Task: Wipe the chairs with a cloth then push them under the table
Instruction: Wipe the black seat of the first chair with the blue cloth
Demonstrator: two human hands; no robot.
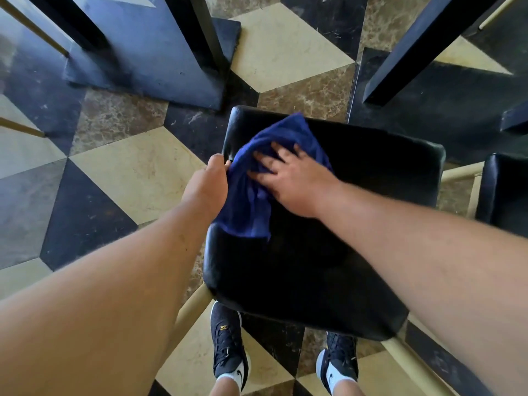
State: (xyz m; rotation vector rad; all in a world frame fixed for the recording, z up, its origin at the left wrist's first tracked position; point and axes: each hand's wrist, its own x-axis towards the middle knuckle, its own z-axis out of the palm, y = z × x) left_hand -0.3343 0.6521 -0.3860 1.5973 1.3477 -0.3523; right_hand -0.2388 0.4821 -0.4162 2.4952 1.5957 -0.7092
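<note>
- The chair has a black, glossy padded seat on pale gold legs, and stands on the patterned marble floor just in front of the person's dark sneakers.
- A deep blue cloth, crumpled and creased, lies on the chair seat's far left part.
- The right hand presses flat on the cloth, fingers spread.
- The left hand is clenched on the cloth's left edge, at the chair's left rim.
- Black table bases stand beyond the chair.

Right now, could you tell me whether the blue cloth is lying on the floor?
No, the blue cloth lies on the black chair seat, pressed flat under the right hand.
</note>
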